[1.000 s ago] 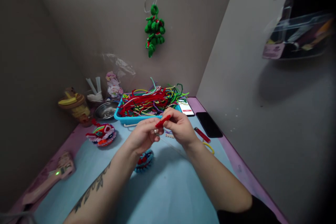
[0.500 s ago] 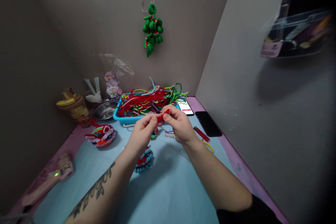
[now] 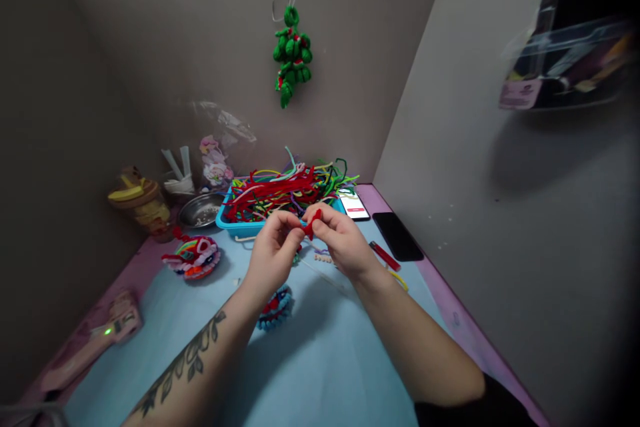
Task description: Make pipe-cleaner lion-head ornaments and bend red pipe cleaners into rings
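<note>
Pinching red pipe cleaner [image 3: 311, 223], left hand [image 3: 270, 255], right hand [image 3: 340, 240]

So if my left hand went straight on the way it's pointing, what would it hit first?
Probably the blue tray piled with pipe cleaners, right behind the red piece that your left hand and right hand pinch. Depth is unclear; it might pass above.

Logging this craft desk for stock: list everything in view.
pipe cleaner piece: one, red, pinched between both hands
pipe cleaners: many, mixed colours, in tray
tray: one, blue, back of table
ornament: one, green, hanging on wall
lit phone: one, white screen, right of tray
dark phone: one, black, right of lit phone
lighter: one, red, beside dark phone
bowl: one, silver, left of tray
left hand: one, bare, gripping piece
right hand: one, bare, gripping piece
</note>
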{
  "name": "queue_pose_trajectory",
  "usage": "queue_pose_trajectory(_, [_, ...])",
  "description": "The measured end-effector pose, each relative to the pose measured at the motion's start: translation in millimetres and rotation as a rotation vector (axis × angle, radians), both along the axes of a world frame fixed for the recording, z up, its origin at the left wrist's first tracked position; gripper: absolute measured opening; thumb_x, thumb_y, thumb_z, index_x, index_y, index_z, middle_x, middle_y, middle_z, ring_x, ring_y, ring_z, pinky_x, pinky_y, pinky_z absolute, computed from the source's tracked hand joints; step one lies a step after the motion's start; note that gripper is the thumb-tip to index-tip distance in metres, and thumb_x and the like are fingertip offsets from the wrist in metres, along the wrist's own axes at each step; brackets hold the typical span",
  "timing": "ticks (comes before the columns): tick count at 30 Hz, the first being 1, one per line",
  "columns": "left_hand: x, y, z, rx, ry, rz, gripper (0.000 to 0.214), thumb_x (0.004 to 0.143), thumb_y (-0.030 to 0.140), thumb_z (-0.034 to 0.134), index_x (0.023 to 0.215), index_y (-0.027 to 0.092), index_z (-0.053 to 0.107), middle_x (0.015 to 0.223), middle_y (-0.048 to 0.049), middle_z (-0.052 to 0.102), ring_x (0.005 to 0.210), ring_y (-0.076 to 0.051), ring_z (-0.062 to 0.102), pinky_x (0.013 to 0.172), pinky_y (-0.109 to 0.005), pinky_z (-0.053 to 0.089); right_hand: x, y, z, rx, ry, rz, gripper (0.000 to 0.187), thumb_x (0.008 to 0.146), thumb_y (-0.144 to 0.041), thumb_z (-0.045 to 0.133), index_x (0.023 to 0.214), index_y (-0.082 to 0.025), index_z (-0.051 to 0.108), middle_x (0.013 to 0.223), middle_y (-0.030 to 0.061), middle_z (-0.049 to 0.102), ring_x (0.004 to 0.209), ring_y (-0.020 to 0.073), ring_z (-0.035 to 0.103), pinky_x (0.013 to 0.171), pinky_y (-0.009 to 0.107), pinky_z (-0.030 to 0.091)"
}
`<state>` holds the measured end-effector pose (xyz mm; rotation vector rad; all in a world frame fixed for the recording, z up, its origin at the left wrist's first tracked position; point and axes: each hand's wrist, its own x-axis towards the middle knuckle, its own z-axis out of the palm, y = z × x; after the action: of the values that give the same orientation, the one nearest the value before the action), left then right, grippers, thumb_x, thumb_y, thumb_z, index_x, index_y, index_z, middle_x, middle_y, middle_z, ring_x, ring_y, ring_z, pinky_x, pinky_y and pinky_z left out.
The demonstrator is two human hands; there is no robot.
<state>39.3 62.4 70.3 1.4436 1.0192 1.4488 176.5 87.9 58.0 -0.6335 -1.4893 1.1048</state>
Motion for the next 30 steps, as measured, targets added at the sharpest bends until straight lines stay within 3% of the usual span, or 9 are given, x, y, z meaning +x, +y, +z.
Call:
queue_pose_trajectory(5, [-3.2, 3.2, 1.8, 0.043, -0.013, 0.004, 0.012, 0.074, 0.024, 0.064, 0.076, 0.018, 0.054, 0.070, 0.0018, 0.057, 0.060, -0.010, 0.051, 0.056, -0.021, 0.042, -1.7, -6.8, 5.9, 0.037, 0.002, 0.051, 0.023, 0.086, -0.039, 0.055, 0.074, -0.019, 0.057, 0.089, 0.0030, 0.050, 0.081, 0.0149, 0.050, 0.074, 0.028, 0.043])
queue_pose_trajectory(11, [-4.2, 1.1, 3.4, -0.021, 0.071, 0.079, 0.013, 0.073, 0.029, 0.067, 0.073, 0.016, 0.067, 0.060, 0.0010, 0.061, 0.053, -0.011, 0.052, 0.052, -0.022, 0.041, 1.2, -9.9, 12.8, 0.201, -0.131, -0.237, 0.016, 0.085, -0.032, 0.057, 0.076, -0.020, 0.059, 0.088, 0.0046, 0.053, 0.086, 0.0176, 0.052, 0.076, 0.031, 0.044])
queue_pose_trajectory(16, [-5.0, -4.0, 6.4, 0.032, 0.140, 0.082, 0.015, 0.073, 0.028, 0.068, 0.080, 0.017, 0.075, 0.075, -0.0043, 0.072, 0.064, -0.016, 0.061, 0.062, -0.025, 0.047, 4.9, -9.2, 12.9, 0.241, -0.173, -0.305, 0.008, 0.082, -0.025, 0.060, 0.075, -0.020, 0.061, 0.089, 0.0039, 0.052, 0.087, 0.0174, 0.052, 0.076, 0.031, 0.043])
queue_pose_trajectory(25, [-3.9, -9.4, 6.5, 0.142, 0.260, 0.115, 0.010, 0.076, 0.025, 0.067, 0.075, 0.020, 0.075, 0.071, -0.0031, 0.072, 0.063, -0.015, 0.061, 0.063, -0.025, 0.047, 6.1, -7.8, 14.2, 0.092, -0.069, -0.197, 0.022, 0.076, -0.023, 0.064, 0.058, -0.019, 0.053, 0.077, 0.0006, 0.051, 0.077, 0.0145, 0.050, 0.070, 0.029, 0.041])
queue_pose_trajectory(30, [-5.8, -11.9, 10.3, 0.162, 0.326, 0.121, 0.013, 0.078, 0.027, 0.064, 0.073, 0.017, 0.071, 0.068, -0.0022, 0.069, 0.060, -0.013, 0.058, 0.059, -0.023, 0.045, 5.9, -8.4, 17.6, 0.132, -0.119, -0.222, 0.021, 0.078, -0.026, 0.063, 0.060, -0.019, 0.056, 0.077, 0.0010, 0.052, 0.080, 0.0150, 0.051, 0.071, 0.029, 0.042])
